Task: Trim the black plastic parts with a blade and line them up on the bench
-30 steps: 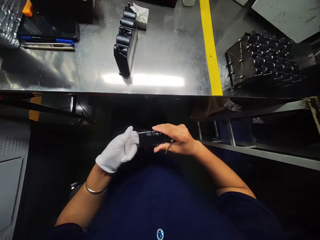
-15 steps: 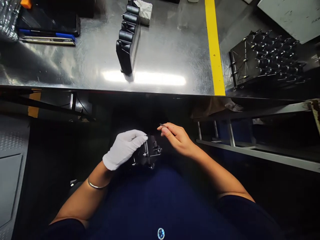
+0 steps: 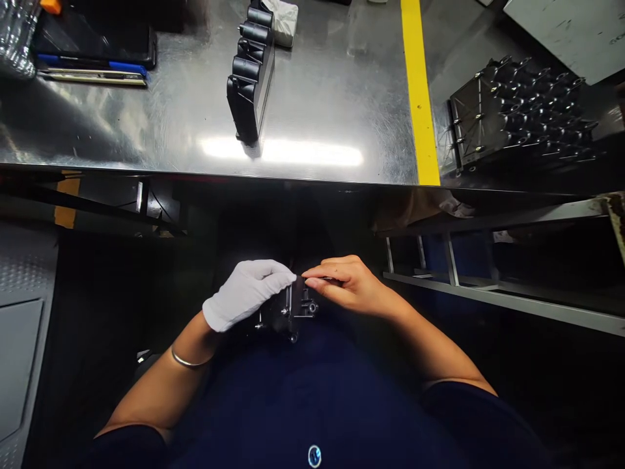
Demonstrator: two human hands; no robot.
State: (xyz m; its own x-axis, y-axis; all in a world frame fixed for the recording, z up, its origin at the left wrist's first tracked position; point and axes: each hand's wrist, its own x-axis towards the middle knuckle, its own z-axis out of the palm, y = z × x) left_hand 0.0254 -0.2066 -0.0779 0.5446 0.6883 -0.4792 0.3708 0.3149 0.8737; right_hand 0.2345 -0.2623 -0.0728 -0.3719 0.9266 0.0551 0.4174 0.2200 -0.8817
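Note:
My left hand, in a white glove, grips the upper edge of a black molded plastic part held in front of my body. The part has ribs and a round boss on its right side, and much of it blends into the dark clothing behind. My bare right hand is closed in a pinch around a thin, dark, blade-like piece, mostly covered by the fingers. Its fingertips meet the part's top right edge, close to the gloved fingertips.
A similar black part stands on the metal table, with a crumpled white item behind it. Beyond the yellow strip are several stacked black parts. Pens lie at the left; a metal frame runs below right.
My right hand has moved left and slightly down, bringing its fingertips to the part's edge. The left hand and part have shifted slightly right and down.

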